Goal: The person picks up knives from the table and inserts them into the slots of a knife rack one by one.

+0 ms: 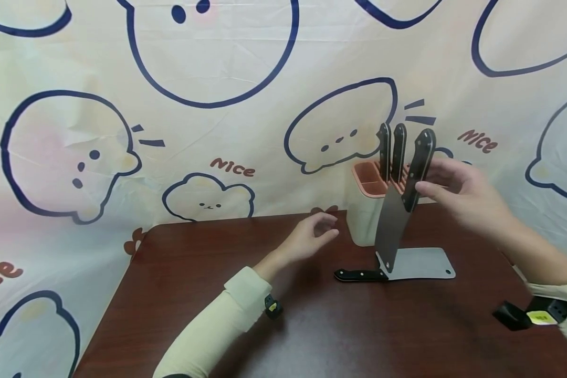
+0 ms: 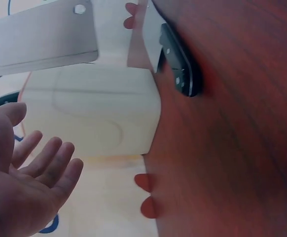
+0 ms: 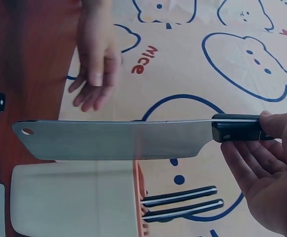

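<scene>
My right hand (image 1: 468,194) pinches the black handle of a cleaver (image 1: 393,226), whose broad blade points down in front of the knife block (image 1: 363,223). In the right wrist view the cleaver's blade (image 3: 119,140) is apart from the block's side. The block is pale with an orange slotted top, and two black-handled knives (image 1: 398,152) stand in it. A second cleaver (image 1: 420,262) lies flat on the table, its handle to the left. My left hand (image 1: 307,236) hovers left of the block, fingers loosely bent, holding nothing; its palm (image 2: 25,197) shows in the left wrist view.
The dark brown wooden table (image 1: 193,289) ends at a hanging cloth (image 1: 245,136) printed with cartoon outlines, close behind the block. Open compartments (image 1: 370,178) sit at the left of the block's top.
</scene>
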The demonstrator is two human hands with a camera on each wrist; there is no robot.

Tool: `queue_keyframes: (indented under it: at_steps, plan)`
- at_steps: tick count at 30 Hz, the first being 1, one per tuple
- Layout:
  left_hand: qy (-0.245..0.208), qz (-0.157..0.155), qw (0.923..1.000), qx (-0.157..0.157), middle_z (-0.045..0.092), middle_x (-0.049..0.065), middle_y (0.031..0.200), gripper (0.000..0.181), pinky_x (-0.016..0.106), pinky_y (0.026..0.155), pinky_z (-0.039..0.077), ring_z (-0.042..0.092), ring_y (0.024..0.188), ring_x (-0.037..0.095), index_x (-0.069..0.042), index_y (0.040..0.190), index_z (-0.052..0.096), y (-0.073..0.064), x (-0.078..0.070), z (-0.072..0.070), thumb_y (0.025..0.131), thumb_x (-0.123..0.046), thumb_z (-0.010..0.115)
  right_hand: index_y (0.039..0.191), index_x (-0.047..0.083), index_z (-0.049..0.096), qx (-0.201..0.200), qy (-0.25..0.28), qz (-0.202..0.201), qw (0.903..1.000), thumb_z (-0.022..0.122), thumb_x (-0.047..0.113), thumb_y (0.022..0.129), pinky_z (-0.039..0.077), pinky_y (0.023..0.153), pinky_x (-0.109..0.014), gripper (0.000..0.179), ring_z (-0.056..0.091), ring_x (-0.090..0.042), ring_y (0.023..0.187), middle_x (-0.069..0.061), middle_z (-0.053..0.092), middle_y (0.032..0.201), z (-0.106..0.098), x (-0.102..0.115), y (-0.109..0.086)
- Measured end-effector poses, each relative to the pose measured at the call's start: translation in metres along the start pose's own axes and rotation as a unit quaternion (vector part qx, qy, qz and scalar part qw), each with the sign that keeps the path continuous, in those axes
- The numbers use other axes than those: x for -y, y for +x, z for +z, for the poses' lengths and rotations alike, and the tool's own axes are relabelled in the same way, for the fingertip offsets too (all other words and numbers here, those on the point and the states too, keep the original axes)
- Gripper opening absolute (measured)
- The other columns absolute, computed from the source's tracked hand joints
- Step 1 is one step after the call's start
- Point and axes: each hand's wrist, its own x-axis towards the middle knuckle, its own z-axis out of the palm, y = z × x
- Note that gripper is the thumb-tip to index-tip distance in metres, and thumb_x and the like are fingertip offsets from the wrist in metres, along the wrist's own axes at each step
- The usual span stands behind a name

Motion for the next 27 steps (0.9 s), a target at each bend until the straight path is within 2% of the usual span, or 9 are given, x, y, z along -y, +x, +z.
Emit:
queue_keyframes:
  at_steps: [4, 10, 15, 19, 21, 24, 26, 27]
  plan:
    - [-0.002, -0.005, 0.9999, 0.011, 0.066, 0.005, 0.123, 0.036, 0.034, 0.100, 0.051, 0.062, 0.117, 0.021, -0.008, 0.133, 0.061, 0.001, 0.007, 0.010, 0.101, -0.025, 0.065, 0.137, 0.009, 0.058, -0.016, -0.005, 0.003, 0.9999, 0.065, 0.019, 0.102, 0.046, 0.083, -0.006, 0.037, 0.065, 0.004, 0.097, 0.020, 0.067, 0.109, -0.008, 0.001, -0.002]
    - [0.012, -0.015, 0.9993, 0.032, 0.065, 0.007, 0.128, 0.039, 0.034, 0.104, 0.048, 0.060, 0.122, 0.026, -0.006, 0.134, 0.060, -0.001, 0.014, 0.025, 0.101, -0.024, 0.067, 0.135, 0.008, 0.059, -0.042, -0.006, -0.007, 0.9991, 0.066, 0.014, 0.100, 0.045, 0.082, -0.005, 0.036, 0.064, 0.004, 0.096, 0.021, 0.067, 0.105, -0.020, 0.002, -0.004]
    - [0.029, -0.029, 0.9980, 0.049, 0.063, 0.008, 0.132, 0.043, 0.034, 0.103, 0.050, 0.060, 0.122, 0.023, -0.005, 0.136, 0.059, -0.001, 0.018, 0.039, 0.099, -0.025, 0.069, 0.138, 0.008, 0.058, -0.062, -0.032, 0.007, 0.9975, 0.065, 0.022, 0.101, 0.042, 0.085, -0.007, 0.040, 0.060, 0.009, 0.097, 0.027, 0.064, 0.104, -0.028, 0.001, -0.004]
    - [0.040, -0.041, 0.9963, 0.064, 0.063, 0.010, 0.133, 0.045, 0.033, 0.104, 0.049, 0.059, 0.123, 0.022, -0.006, 0.137, 0.059, -0.002, 0.020, 0.049, 0.099, -0.029, 0.069, 0.141, 0.013, 0.057, -0.076, -0.036, 0.012, 0.9964, 0.065, 0.026, 0.102, 0.043, 0.085, -0.009, 0.042, 0.059, 0.008, 0.099, 0.024, 0.065, 0.107, -0.035, -0.001, -0.004]
    - [0.045, -0.044, 0.9957, 0.068, 0.063, 0.010, 0.133, 0.047, 0.033, 0.104, 0.048, 0.058, 0.123, 0.023, -0.005, 0.137, 0.059, -0.003, 0.020, 0.053, 0.098, -0.031, 0.070, 0.143, 0.015, 0.057, -0.083, -0.033, 0.014, 0.9959, 0.064, 0.027, 0.102, 0.042, 0.090, -0.012, 0.043, 0.059, 0.006, 0.102, 0.022, 0.065, 0.110, -0.038, -0.002, -0.004]
    - [0.063, -0.051, 0.9941, 0.071, 0.063, 0.007, 0.133, 0.050, 0.032, 0.104, 0.048, 0.058, 0.124, 0.020, -0.008, 0.137, 0.059, -0.005, 0.020, 0.059, 0.097, -0.035, 0.071, 0.146, 0.018, 0.055, -0.087, -0.025, 0.021, 0.9957, 0.062, 0.029, 0.103, 0.038, 0.110, -0.027, 0.045, 0.057, 0.005, 0.106, 0.022, 0.065, 0.113, -0.044, -0.003, -0.001]
    - [0.074, -0.057, 0.9930, 0.072, 0.063, 0.005, 0.132, 0.051, 0.032, 0.104, 0.048, 0.058, 0.123, 0.018, -0.009, 0.137, 0.060, -0.007, 0.020, 0.062, 0.096, -0.037, 0.073, 0.147, 0.018, 0.055, -0.090, -0.021, 0.021, 0.9955, 0.060, 0.028, 0.104, 0.033, 0.117, -0.036, 0.044, 0.056, 0.005, 0.107, 0.022, 0.065, 0.114, -0.048, -0.003, 0.001]
    - [0.080, -0.060, 0.9923, 0.072, 0.063, 0.004, 0.132, 0.052, 0.032, 0.104, 0.047, 0.058, 0.123, 0.017, -0.010, 0.137, 0.060, -0.007, 0.020, 0.064, 0.095, -0.037, 0.073, 0.146, 0.018, 0.055, -0.092, -0.017, 0.017, 0.9954, 0.059, 0.026, 0.105, 0.033, 0.117, -0.037, 0.043, 0.056, 0.006, 0.106, 0.022, 0.065, 0.114, -0.049, -0.003, 0.002]
